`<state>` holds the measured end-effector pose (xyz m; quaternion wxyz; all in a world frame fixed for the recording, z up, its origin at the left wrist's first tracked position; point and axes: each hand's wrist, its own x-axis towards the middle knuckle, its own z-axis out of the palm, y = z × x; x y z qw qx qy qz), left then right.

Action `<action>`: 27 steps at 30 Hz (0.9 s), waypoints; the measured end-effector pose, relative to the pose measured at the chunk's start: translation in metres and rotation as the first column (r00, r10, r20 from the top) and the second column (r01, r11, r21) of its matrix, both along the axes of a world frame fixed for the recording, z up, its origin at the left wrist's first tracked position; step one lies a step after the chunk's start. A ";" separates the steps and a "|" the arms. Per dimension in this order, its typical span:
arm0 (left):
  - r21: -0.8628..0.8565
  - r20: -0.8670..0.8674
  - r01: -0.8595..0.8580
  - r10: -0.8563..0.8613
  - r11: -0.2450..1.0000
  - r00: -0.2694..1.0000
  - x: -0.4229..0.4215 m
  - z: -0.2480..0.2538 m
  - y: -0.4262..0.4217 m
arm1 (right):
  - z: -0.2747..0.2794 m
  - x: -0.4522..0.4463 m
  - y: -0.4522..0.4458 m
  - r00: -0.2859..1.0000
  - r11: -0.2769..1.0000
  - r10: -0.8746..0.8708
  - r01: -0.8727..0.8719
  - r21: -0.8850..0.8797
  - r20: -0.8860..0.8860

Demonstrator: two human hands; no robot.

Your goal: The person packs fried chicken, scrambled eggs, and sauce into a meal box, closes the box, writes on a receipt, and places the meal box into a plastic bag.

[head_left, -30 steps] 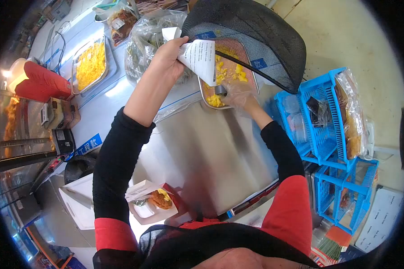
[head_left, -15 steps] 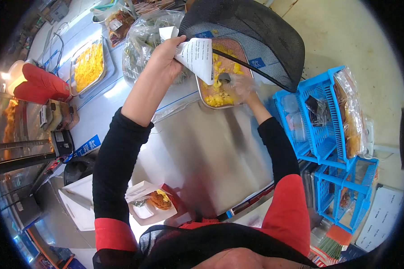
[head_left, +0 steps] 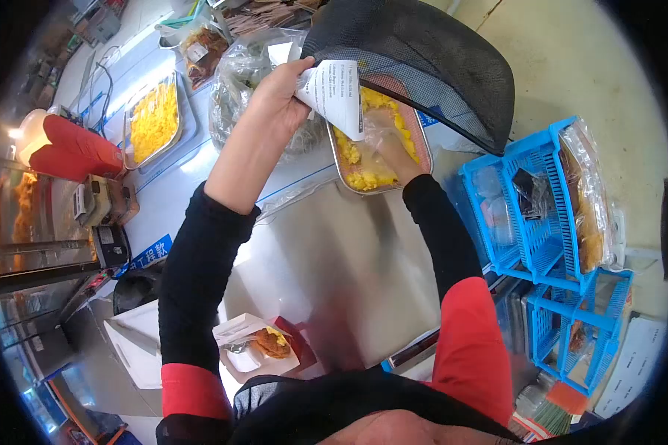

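My left hand (head_left: 283, 93) is closed around a printed paper slip (head_left: 338, 96), its fingers also at the rim of a black mesh food cover (head_left: 430, 63) that is tilted up. Under the cover lies a metal tray (head_left: 371, 191) of yellow, lumpy food (head_left: 364, 178) that looks like scrambled egg. My right hand (head_left: 393, 148), in a clear plastic glove, reaches down into this tray. Its fingers are blurred and partly hidden by the slip, so what they hold is unclear. Near my body an open paper box (head_left: 237, 326) contains a browned fried piece (head_left: 272, 343) with yellow bits.
A second tray (head_left: 177, 133) of yellow food stands at the far left. Beside my left hand sits a clear plastic bag (head_left: 234, 89) of greens. Blue baskets (head_left: 527, 200) with packaged items are on the right. Red cartons (head_left: 74, 148) stand on the left.
My right hand has moved left and deeper into the tray; the dark round thing seen by its fingers is now out of sight. My left hand keeps the slip, and the view has shifted slightly.
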<state>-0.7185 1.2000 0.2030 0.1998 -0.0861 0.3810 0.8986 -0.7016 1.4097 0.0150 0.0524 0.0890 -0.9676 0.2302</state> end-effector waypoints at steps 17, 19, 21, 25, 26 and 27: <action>0.045 0.044 0.058 -0.060 0.997 0.997 -0.004 -0.014 -0.004 | 0.020 0.000 0.011 0.934 0.966 0.184 -0.116 -0.229 0.306; 0.020 0.040 0.029 -0.029 0.999 0.999 0.003 -0.006 0.001 | 0.005 -0.004 0.003 0.952 0.996 0.034 -0.008 -0.086 0.304; -0.011 0.036 -0.002 0.003 1.000 0.999 0.005 -0.004 0.003 | 0.000 -0.005 -0.002 0.976 0.999 0.025 -0.030 0.020 0.216; 0.021 0.039 0.011 -0.012 1.000 0.999 0.000 -0.009 0.003 | 0.023 0.002 -0.006 0.955 0.993 -0.083 0.054 0.107 0.285; 0.041 0.041 0.018 -0.020 0.999 0.999 -0.001 -0.011 0.002 | 0.026 0.000 -0.004 0.945 0.989 -0.043 -0.007 0.150 0.324; 0.042 0.041 0.019 -0.021 0.999 0.999 -0.002 -0.011 0.002 | 0.037 0.003 -0.004 0.945 0.988 -0.044 -0.006 0.152 0.324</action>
